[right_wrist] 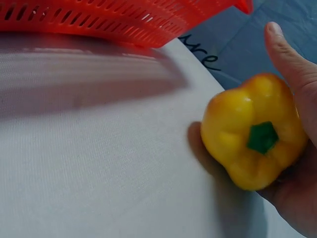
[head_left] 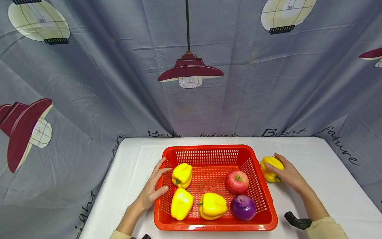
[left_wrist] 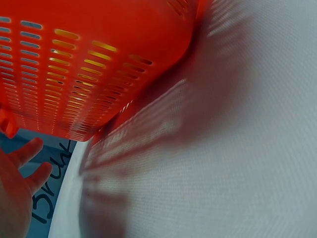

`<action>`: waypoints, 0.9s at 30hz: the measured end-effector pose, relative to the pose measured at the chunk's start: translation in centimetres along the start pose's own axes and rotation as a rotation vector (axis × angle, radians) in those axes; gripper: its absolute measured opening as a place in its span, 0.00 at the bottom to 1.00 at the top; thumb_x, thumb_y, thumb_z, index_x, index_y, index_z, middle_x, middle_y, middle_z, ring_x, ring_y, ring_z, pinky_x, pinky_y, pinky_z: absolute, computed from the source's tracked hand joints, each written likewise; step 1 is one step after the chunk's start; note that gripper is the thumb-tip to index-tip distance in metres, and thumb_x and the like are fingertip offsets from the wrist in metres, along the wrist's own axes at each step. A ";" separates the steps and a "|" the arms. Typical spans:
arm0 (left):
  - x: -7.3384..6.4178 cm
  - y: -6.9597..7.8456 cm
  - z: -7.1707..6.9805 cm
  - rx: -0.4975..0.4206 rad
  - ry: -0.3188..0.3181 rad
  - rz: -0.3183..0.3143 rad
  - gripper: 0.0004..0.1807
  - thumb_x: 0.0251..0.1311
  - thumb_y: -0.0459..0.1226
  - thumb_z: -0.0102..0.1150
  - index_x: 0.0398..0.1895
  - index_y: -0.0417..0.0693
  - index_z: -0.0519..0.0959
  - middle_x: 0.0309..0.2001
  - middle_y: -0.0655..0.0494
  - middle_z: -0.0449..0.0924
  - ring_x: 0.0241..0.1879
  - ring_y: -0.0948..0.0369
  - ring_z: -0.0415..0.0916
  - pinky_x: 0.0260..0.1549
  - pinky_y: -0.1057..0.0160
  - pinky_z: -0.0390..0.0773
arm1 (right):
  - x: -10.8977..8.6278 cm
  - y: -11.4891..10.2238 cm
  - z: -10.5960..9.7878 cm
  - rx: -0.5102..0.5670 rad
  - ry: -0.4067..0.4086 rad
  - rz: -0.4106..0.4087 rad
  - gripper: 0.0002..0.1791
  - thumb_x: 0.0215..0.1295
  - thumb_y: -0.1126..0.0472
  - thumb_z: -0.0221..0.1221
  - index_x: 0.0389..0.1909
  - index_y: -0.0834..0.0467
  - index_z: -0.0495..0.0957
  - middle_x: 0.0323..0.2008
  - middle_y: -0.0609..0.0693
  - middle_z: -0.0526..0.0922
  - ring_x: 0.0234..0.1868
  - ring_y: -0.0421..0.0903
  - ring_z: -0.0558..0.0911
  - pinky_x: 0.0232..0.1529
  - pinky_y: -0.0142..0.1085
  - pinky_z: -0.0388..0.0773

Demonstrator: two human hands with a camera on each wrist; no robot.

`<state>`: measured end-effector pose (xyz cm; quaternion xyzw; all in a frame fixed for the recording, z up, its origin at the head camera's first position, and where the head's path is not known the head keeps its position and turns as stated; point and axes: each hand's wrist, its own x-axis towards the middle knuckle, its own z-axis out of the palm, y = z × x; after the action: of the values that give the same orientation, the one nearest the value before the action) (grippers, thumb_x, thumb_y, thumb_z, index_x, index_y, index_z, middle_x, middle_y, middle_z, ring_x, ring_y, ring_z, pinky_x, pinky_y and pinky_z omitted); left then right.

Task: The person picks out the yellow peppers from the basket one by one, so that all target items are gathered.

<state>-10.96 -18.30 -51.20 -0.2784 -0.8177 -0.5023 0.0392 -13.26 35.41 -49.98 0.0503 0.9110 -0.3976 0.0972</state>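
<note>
A red plastic basket (head_left: 215, 226) stands on the table with three yellow bell peppers (head_left: 212, 206), a red apple (head_left: 237, 182) and a purple onion-like vegetable (head_left: 243, 207) inside. At the basket's left rim is my left hand (head_left: 150, 192), fingers spread and fairly straight, fingertips over the rim. Right of the basket, my right hand (head_left: 285, 171) holds another yellow bell pepper (head_left: 270, 168) from its right side. The right wrist view shows this bell pepper (right_wrist: 247, 134) against the palm, its green stem facing the camera; some fingers are hidden behind it.
A white cloth covers the table (head_left: 301, 149). Behind and beside it hangs a grey-blue curtain (head_left: 209, 109) printed with lamps and lettering. A black strap-like piece (head_left: 298, 221) sits by the right wrist.
</note>
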 end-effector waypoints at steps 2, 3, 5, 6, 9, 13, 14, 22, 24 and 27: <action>0.0 0.0 0.0 -0.004 0.002 0.003 0.30 0.58 0.38 0.54 0.67 0.48 0.71 0.80 0.52 0.45 0.77 0.46 0.46 0.62 0.29 0.58 | -0.2 0.0 -0.1 -0.002 0.000 0.012 0.55 0.69 0.35 0.55 0.76 0.71 0.45 0.69 0.77 0.56 0.64 0.72 0.63 0.60 0.71 0.61; 0.0 0.0 0.0 -0.005 0.002 0.006 0.30 0.58 0.38 0.54 0.67 0.48 0.71 0.80 0.51 0.45 0.77 0.46 0.46 0.62 0.28 0.57 | -0.2 0.0 -0.1 -0.001 -0.003 0.014 0.55 0.69 0.35 0.55 0.76 0.71 0.45 0.70 0.77 0.55 0.65 0.73 0.62 0.61 0.71 0.60; 0.0 -0.1 0.0 -0.007 0.004 0.009 0.30 0.58 0.39 0.54 0.67 0.48 0.71 0.80 0.50 0.45 0.77 0.46 0.46 0.62 0.27 0.56 | -0.4 0.0 -0.3 0.000 -0.010 0.014 0.55 0.69 0.35 0.56 0.76 0.72 0.44 0.71 0.77 0.54 0.67 0.74 0.59 0.62 0.72 0.58; 0.0 -0.1 0.0 -0.008 0.005 0.010 0.30 0.58 0.39 0.54 0.67 0.48 0.71 0.80 0.50 0.45 0.77 0.46 0.45 0.62 0.27 0.55 | -0.5 0.0 -0.4 -0.005 -0.013 0.013 0.56 0.69 0.35 0.56 0.76 0.72 0.43 0.71 0.78 0.53 0.68 0.75 0.58 0.62 0.72 0.57; 0.0 -0.1 0.0 -0.010 0.004 0.014 0.30 0.58 0.40 0.54 0.67 0.49 0.71 0.80 0.49 0.45 0.77 0.46 0.45 0.62 0.26 0.54 | -1.0 0.1 -0.9 -0.028 -0.019 0.004 0.57 0.68 0.36 0.57 0.76 0.73 0.42 0.71 0.78 0.53 0.69 0.76 0.57 0.61 0.72 0.58; 0.0 -0.2 0.0 -0.008 0.003 0.016 0.30 0.58 0.39 0.54 0.67 0.49 0.71 0.80 0.49 0.45 0.77 0.46 0.45 0.62 0.26 0.54 | -1.7 0.0 -1.6 -0.102 -0.013 -0.025 0.57 0.67 0.36 0.58 0.76 0.74 0.42 0.71 0.78 0.54 0.67 0.79 0.59 0.58 0.72 0.62; 0.0 -0.2 0.0 -0.006 0.003 0.017 0.30 0.58 0.39 0.54 0.67 0.49 0.71 0.80 0.49 0.45 0.77 0.46 0.46 0.61 0.26 0.55 | -1.8 0.0 -1.8 -0.125 -0.010 -0.034 0.57 0.67 0.36 0.59 0.76 0.74 0.43 0.71 0.78 0.55 0.66 0.79 0.60 0.57 0.72 0.64; 0.0 -0.4 0.0 -0.003 -0.002 0.018 0.30 0.57 0.38 0.54 0.66 0.44 0.71 0.80 0.49 0.45 0.76 0.45 0.47 0.61 0.26 0.57 | -3.2 -0.8 -2.9 -0.318 0.050 -0.063 0.60 0.61 0.33 0.63 0.73 0.76 0.50 0.66 0.83 0.58 0.62 0.82 0.61 0.56 0.74 0.61; 0.0 -0.4 0.0 -0.004 -0.001 0.018 0.30 0.57 0.38 0.54 0.66 0.45 0.71 0.80 0.49 0.45 0.77 0.45 0.46 0.61 0.26 0.57 | -3.5 -1.2 -3.1 -0.353 0.064 -0.084 0.60 0.61 0.34 0.64 0.71 0.78 0.52 0.65 0.84 0.59 0.62 0.82 0.61 0.57 0.74 0.60; 0.0 -0.4 0.0 -0.005 0.002 0.020 0.30 0.57 0.38 0.54 0.66 0.44 0.71 0.80 0.49 0.45 0.77 0.45 0.46 0.61 0.26 0.56 | -4.2 -1.6 -3.3 -0.389 0.071 -0.109 0.59 0.61 0.34 0.64 0.70 0.78 0.54 0.64 0.83 0.60 0.62 0.81 0.62 0.56 0.74 0.60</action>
<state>-11.17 -18.41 -51.58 -0.2862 -0.8137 -0.5040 0.0441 -9.90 36.65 -45.70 -0.0046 0.9749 -0.2168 0.0511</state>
